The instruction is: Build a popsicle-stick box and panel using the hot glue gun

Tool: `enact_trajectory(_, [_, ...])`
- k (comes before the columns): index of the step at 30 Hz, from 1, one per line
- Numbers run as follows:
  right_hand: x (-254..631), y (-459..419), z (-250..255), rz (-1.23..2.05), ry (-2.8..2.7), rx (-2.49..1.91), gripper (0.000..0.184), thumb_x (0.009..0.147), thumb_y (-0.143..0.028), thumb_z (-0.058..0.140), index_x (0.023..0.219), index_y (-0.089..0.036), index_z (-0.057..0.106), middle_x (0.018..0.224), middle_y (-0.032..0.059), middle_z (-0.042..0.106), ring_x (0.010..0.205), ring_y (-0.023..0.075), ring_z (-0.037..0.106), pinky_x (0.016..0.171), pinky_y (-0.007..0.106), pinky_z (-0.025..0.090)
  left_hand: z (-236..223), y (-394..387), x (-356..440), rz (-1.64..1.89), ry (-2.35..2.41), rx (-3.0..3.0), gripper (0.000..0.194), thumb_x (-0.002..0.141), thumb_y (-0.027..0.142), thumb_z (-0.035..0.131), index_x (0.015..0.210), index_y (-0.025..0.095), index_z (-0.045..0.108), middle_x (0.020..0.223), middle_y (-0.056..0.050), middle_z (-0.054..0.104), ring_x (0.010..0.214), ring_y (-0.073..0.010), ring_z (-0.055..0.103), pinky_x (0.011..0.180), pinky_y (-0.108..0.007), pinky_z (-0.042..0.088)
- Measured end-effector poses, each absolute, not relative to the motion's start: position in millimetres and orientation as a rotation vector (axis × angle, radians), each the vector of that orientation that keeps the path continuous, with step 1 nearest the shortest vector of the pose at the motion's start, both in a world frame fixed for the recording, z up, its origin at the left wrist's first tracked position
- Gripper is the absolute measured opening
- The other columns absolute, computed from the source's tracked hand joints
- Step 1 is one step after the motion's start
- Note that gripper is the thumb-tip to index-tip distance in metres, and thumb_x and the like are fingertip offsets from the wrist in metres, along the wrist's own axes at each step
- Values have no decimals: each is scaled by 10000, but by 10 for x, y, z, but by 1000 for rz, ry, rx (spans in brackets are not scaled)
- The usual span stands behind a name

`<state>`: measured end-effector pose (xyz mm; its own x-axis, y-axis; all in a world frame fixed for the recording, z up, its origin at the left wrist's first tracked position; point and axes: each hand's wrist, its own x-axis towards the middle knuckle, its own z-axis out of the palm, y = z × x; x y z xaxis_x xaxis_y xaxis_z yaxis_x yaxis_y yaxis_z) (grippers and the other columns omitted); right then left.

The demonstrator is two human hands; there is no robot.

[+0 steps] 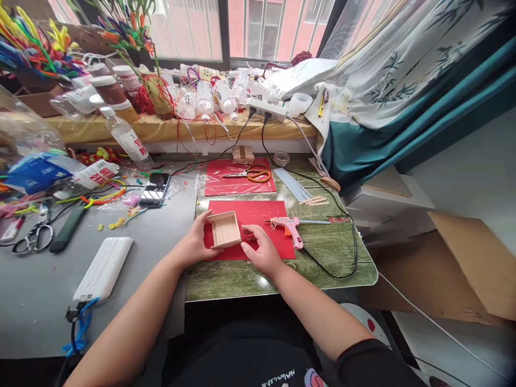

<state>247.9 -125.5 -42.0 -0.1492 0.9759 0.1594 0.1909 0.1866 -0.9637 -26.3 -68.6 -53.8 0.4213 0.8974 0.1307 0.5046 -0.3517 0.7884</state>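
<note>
My left hand [197, 239] grips wooden stick box [224, 229] on red sheet [262, 215]; my right hand [262, 250] curled beside it, pinching stick edge; glue gun [291, 226] near

The small tray [224, 229] was bare pale wood, made of flat sticks, matt and unpainted. It sat on a red sheet [258, 215] that looked like matt paper or felt; which, I could not tell. The bench [322, 258] top had a green, wood-grain look with a glossy finish that caught the window light. The glue gun [291, 227] was pink plastic, smooth. The scissors [250, 173] had metal blades and orange plastic handles. Loose sticks [314, 201] nearby were the same plain wood. The power bank [104, 269] was smooth white plastic, ribbed on top. The curtain [403, 107] was cloth, teal and printed white.
</note>
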Motion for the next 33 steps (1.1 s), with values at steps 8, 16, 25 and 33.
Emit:
enact_trajectory(8, [2469, -1249, -582, 1084, -1459, -1226, 408, 953, -355, 674, 1348, -281, 602, 1316, 101, 616, 1108, 255, 648, 943, 453, 620, -387, -659, -245, 1093, 1163, 2023, 1133, 739, 351, 861, 1619, 381, 148, 1626, -137, 301, 1413, -339, 478, 1156, -562, 467])
enact_trajectory(16, [2459, -1212, -701, 1020, -1465, -1183, 376, 942, -325, 666, 1309, -270, 608, 1330, 98, 613, 1138, 247, 643, 998, 437, 589, -116, -723, -13, 1140, 1252, 2155, 1141, 731, 493, 917, 1620, 324, 221, 1600, -150, 334, 1440, -352, 461, 1210, -557, 420])
enact_trajectory(25, [2458, -1216, -682, 1016, -1498, -1181, 371, 948, -312, 660, 1312, -270, 603, 1318, 98, 613, 1134, 246, 642, 992, 432, 585, -196, -760, -1, 1001, 1280, 2067, 1219, 715, 499, 927, 1646, 344, 155, 1674, -146, 270, 1539, -387, 359, 1228, -584, 399])
enact_trajectory(33, [2454, -1211, -653, 1007, -1509, -1182, 343, 945, -292, 649, 1285, -273, 613, 1294, 91, 618, 1147, 249, 640, 1001, 434, 580, -330, -834, -75, 968, 1340, 1917, 1275, 726, 479, 916, 1662, 394, 56, 1670, -154, 286, 1471, -375, 469, 1181, -583, 449])
